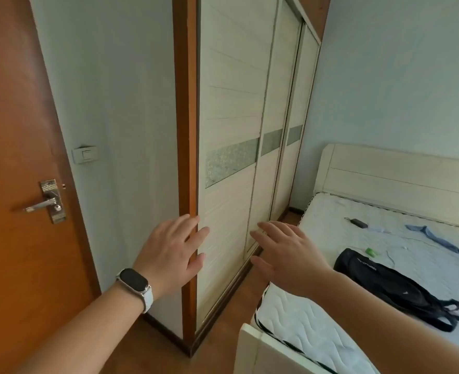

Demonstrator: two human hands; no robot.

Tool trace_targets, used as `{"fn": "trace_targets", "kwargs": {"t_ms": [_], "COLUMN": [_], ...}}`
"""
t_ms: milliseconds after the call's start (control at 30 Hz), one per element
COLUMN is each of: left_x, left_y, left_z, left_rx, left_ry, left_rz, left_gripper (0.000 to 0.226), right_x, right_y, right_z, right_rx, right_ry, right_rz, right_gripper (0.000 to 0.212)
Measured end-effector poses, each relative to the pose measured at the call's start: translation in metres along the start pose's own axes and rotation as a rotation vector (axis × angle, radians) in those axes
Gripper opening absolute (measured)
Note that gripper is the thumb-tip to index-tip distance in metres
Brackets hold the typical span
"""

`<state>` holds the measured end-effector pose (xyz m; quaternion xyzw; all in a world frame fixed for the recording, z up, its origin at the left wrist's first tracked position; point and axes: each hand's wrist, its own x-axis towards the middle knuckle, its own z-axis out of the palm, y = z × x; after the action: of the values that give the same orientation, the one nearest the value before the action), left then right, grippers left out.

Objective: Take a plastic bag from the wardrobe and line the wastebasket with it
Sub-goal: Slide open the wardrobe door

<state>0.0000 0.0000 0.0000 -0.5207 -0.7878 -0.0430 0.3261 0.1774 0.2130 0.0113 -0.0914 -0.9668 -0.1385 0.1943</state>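
1. Wardrobe [231, 157] shut, sliding panels closed; plastic bag presumably inside, nowhere in view. Wastebasket not in view either.
2. Left hand [169, 255] spread flat at the near edge of the front sliding door [228, 225], fingers [200, 234] open, gripping nothing, tips on or just at the panel beside the orange frame post [186, 130]. Placed there, likely, to push the panel sideways along its track.
3. Right hand [285, 255] also open and empty, fingers extended toward the seam between the first and second panels [252, 233]; touching or just short of it, cannot tell. Probably positioned to help slide or steady the door.
4. Bed [357, 265] close on the right, its corner narrowing the floor in front of the wardrobe; black bag [390, 284], blue cloth [438, 238] and small green item [371, 251] on the mattress.
5. Orange room door [20, 157] with metal handle [44, 205] on the left, closed, well clear of the hands.
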Motion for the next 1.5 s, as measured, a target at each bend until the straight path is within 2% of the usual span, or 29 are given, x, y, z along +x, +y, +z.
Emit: {"fn": "trace_targets", "kwargs": {"t_ms": [200, 400, 633, 967, 1200, 1500], "left_x": [0.030, 0.074, 0.149, 0.259, 0.292, 0.333], "left_y": [-0.027, -0.037, -0.041, -0.037, -0.054, -0.116], "left_z": [0.029, 0.059, 0.104, 0.158, 0.178, 0.212], "left_rx": [0.002, 0.026, 0.072, 0.218, 0.255, 0.305], "left_ry": [-0.021, -0.046, -0.120, -0.200, -0.215, -0.157], "left_rz": [-0.022, -0.028, -0.099, -0.241, -0.294, -0.277], "left_gripper": [0.049, 0.048, 0.050, 0.050, 0.048, 0.046], "right_x": [0.048, 0.091, 0.159, 0.266, 0.318, 0.400], "right_y": [0.010, 0.042, 0.109, 0.211, 0.213, 0.192], "right_z": [0.026, 0.064, 0.128, 0.197, 0.231, 0.250], "right_rx": [0.045, 0.153, 0.168, 0.260, 0.341, 0.399], "right_ry": [-0.024, -0.042, 0.048, 0.134, 0.208, 0.286], "right_rz": [0.021, -0.019, -0.077, -0.195, -0.279, -0.293], "right_gripper": [0.056, 0.067, 0.055, 0.055, 0.052, 0.052]}}
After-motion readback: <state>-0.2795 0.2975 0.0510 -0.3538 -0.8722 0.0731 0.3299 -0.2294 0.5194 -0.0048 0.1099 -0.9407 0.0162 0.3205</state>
